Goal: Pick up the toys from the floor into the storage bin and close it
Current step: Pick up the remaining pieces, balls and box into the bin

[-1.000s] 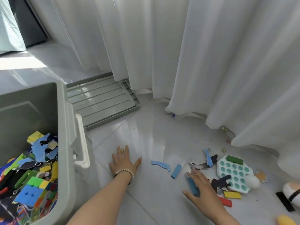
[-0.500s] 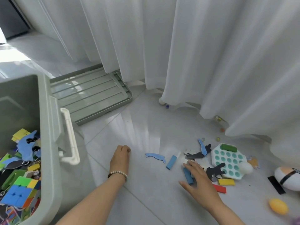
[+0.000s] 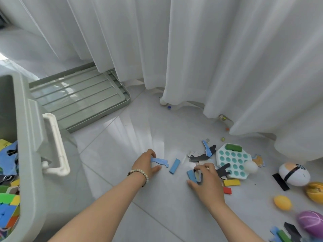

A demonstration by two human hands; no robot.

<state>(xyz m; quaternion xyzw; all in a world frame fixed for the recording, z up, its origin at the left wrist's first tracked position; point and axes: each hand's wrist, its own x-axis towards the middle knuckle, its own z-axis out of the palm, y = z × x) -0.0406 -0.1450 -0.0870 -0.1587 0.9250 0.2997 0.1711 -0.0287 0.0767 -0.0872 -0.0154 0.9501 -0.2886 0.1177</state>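
Low at centre frame, the left hand's (image 3: 146,163) fingers (image 3: 152,153) and thumb clamp 1 end of a blue cut-out (image 3: 160,161). A second ago that hand lay flat on the floor (image 3: 139,128), holding nothing. Just right of it, the right hand's (image 3: 208,182) fingers (image 3: 205,167) curl over a blue block (image 3: 191,175) and a flat piece beside it, where before they only reached. Both hands now grip toys, so I judge a carry to the bin (image 3: 26,130) comes next. It stands open at left frame, already part filled. Its lid (image 3: 78,100) lies on the floor at upper left, so closing is far off. Loose toys: 1 spare blue block (image 3: 174,166) between the hands, 1 yellow block (image 3: 231,182), 1 red block (image 3: 227,190), 1 green block (image 3: 233,147), 4 eggs (image 3: 294,174) at right, about 5 marbles (image 3: 222,138) near the curtain (image 3: 227,58).
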